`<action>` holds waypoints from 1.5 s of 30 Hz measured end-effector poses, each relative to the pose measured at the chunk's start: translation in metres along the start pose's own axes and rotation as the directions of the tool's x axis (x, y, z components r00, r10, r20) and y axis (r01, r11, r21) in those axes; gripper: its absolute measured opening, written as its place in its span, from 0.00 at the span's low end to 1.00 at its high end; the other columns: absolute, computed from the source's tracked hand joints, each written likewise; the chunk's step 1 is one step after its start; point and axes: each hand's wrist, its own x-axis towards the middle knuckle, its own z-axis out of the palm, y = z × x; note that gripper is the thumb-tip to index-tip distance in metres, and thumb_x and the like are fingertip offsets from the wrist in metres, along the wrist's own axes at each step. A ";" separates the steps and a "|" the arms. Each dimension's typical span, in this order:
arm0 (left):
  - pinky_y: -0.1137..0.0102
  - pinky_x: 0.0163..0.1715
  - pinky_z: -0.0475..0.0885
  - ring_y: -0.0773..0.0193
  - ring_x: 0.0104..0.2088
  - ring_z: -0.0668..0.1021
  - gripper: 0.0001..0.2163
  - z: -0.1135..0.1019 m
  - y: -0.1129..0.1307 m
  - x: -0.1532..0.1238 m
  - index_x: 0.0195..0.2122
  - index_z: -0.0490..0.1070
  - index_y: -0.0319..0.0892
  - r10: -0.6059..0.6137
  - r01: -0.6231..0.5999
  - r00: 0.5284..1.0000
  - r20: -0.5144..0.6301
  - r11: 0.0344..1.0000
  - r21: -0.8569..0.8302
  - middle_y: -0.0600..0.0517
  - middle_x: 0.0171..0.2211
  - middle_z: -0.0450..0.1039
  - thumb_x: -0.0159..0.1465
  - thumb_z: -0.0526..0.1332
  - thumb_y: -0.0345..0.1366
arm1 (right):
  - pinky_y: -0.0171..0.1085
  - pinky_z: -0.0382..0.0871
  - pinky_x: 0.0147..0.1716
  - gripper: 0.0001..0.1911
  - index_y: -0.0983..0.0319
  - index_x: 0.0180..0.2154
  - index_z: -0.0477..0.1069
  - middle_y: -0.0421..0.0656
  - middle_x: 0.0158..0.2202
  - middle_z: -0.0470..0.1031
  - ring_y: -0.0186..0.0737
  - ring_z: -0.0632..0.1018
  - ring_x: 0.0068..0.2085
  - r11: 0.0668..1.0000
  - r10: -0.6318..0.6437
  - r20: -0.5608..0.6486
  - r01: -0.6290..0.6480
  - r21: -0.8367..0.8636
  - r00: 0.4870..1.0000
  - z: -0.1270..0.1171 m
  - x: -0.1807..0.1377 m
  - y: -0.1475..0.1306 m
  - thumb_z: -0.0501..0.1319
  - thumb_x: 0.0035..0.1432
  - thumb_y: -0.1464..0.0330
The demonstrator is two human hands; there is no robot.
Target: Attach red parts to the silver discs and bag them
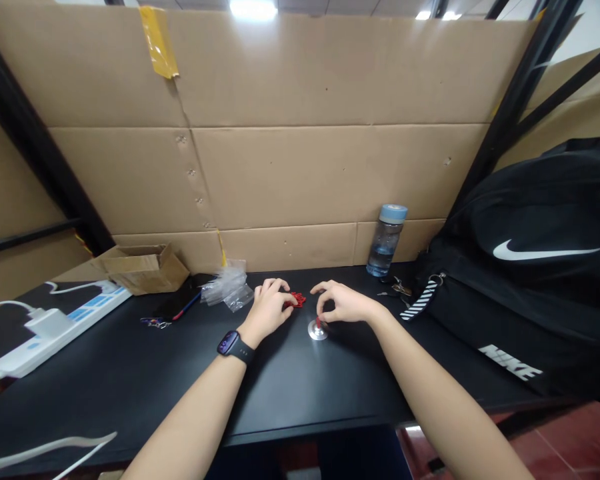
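Both of my hands rest near the back middle of the black desk [130, 373]. My left hand [270, 308], with a smartwatch [235, 347] on its wrist, has its fingers curled on a small pile of red pieces [297, 299]. My right hand [343, 303] pinches a small red piece [319, 323] that stands on a round silver disc [317, 331]. The disc lies flat on the desk between my two hands.
A blue-capped water bottle [386, 241] stands by the cardboard wall [290, 147]. A black sports bag [530, 280] fills the right side. On the left lie clear plastic bags [227, 288], a small cardboard box [143, 267], a dark phone [180, 303] and a white power strip [55, 323].
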 end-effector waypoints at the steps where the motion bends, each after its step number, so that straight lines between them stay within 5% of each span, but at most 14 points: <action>1: 0.52 0.53 0.63 0.48 0.56 0.66 0.08 0.001 0.001 0.000 0.39 0.82 0.54 0.006 -0.006 1.000 0.004 1.000 0.007 0.48 0.50 0.70 0.61 0.67 0.32 | 0.51 0.65 0.59 0.06 0.54 0.34 0.82 0.45 0.56 0.74 0.53 0.74 0.56 1.000 0.010 -0.031 -0.010 -0.008 0.999 0.000 0.001 0.004 0.71 0.51 0.69; 6: 0.53 0.52 0.63 0.48 0.54 0.66 0.07 0.001 0.004 -0.002 0.39 0.83 0.53 0.008 -0.009 0.999 0.043 1.000 0.029 0.47 0.48 0.69 0.62 0.66 0.34 | 0.45 0.68 0.53 0.14 0.57 0.43 0.79 0.48 0.50 0.76 0.50 0.76 0.51 0.959 0.197 -0.263 -0.241 -0.148 0.945 0.001 0.001 0.033 0.69 0.52 0.71; 10: 0.54 0.51 0.63 0.49 0.54 0.67 0.03 0.000 0.007 -0.003 0.32 0.80 0.48 0.005 -0.006 0.997 0.074 1.000 0.009 0.47 0.47 0.70 0.62 0.67 0.34 | 0.42 0.68 0.47 0.17 0.57 0.46 0.78 0.49 0.50 0.77 0.52 0.76 0.50 0.900 0.318 -0.282 -0.382 -0.210 0.905 -0.001 -0.002 0.049 0.68 0.52 0.68; 26: 0.61 0.45 0.60 0.56 0.46 0.74 0.06 -0.003 0.012 -0.001 0.34 0.74 0.46 0.004 -0.002 0.997 0.078 1.000 -0.022 0.51 0.39 0.78 0.69 0.59 0.33 | 0.34 0.65 0.33 0.08 0.57 0.36 0.76 0.42 0.35 0.81 0.41 0.79 0.35 0.913 0.364 -0.330 -0.404 -0.057 0.871 0.003 -0.002 0.057 0.68 0.51 0.68; 31: 0.62 0.46 0.58 0.59 0.43 0.78 0.02 -0.006 0.012 0.003 0.42 0.72 0.48 -0.072 0.068 0.997 -0.032 0.989 -0.128 0.55 0.38 0.81 0.70 0.60 0.35 | 0.35 0.70 0.38 0.12 0.59 0.41 0.74 0.42 0.39 0.81 0.38 0.80 0.38 0.946 0.314 -0.386 -0.322 0.045 0.867 0.002 0.002 0.051 0.67 0.53 0.68; 34: 0.60 0.49 0.59 0.57 0.45 0.79 0.09 -0.007 0.009 0.005 0.49 0.72 0.49 -0.155 0.133 0.980 -0.127 0.977 -0.167 0.54 0.37 0.83 0.68 0.63 0.38 | 0.36 0.72 0.37 0.15 0.59 0.42 0.73 0.43 0.42 0.80 0.40 0.80 0.40 0.954 0.269 -0.450 -0.172 0.245 0.852 0.006 0.009 0.039 0.68 0.51 0.65; 38: 0.58 0.51 0.60 0.54 0.48 0.79 0.06 -0.012 0.008 0.007 0.40 0.78 0.49 -0.225 0.187 0.956 -0.189 0.962 -0.197 0.51 0.41 0.83 0.69 0.61 0.39 | 0.37 0.73 0.36 0.20 0.59 0.45 0.72 0.46 0.48 0.80 0.42 0.81 0.43 0.877 0.213 -0.467 0.043 0.479 0.858 0.019 0.018 0.010 0.71 0.49 0.63; 45: 0.55 0.51 0.63 0.51 0.54 0.71 0.06 -0.020 0.018 0.006 0.39 0.80 0.51 -0.231 0.177 0.934 -0.272 0.962 -0.208 0.48 0.49 0.75 0.68 0.62 0.41 | 0.39 0.75 0.41 0.21 0.57 0.48 0.73 0.46 0.51 0.79 0.45 0.81 0.50 0.811 0.164 -0.513 0.181 0.556 0.843 0.043 0.024 -0.036 0.71 0.52 0.65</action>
